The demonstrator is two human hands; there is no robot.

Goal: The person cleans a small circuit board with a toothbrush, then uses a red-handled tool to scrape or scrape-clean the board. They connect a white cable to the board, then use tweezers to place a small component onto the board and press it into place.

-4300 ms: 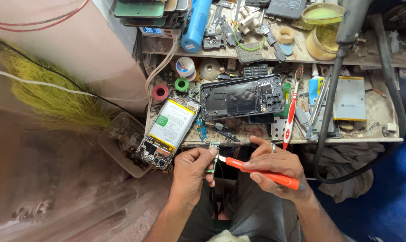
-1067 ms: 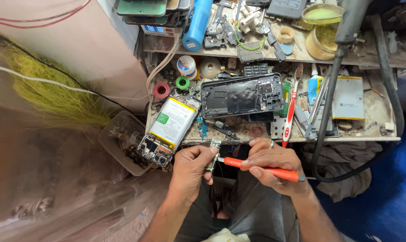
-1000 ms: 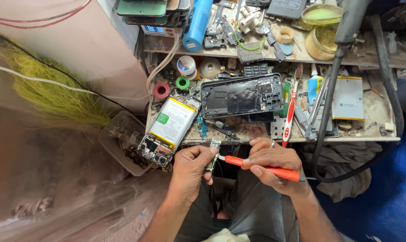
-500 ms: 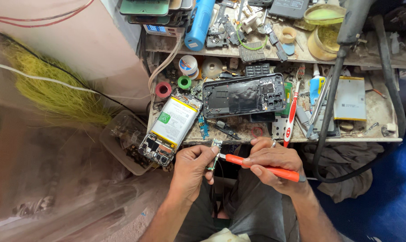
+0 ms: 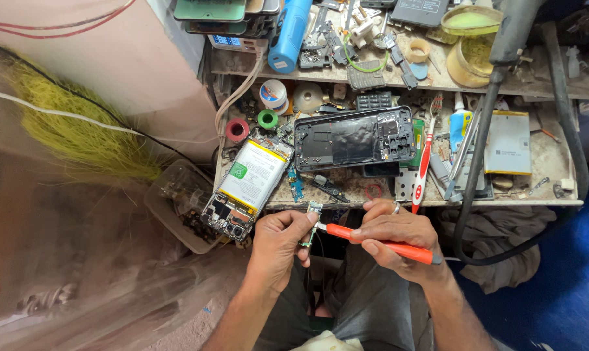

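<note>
Left hand pinching small circuit board; right hand clamped round orange screwdriver, below desk edge; green-labelled white battery nearby.

Wall: pale pink, upper left of frame, with thin red and white wires across it.
Workbench: dusty and worn, upper right, with a second shelf above.
Floor: blue at right edge, brownish at lower left under clear plastic sheet.
Light: soft daylight, even.

two hands – one orange screwdriver, two tape rolls
</note>
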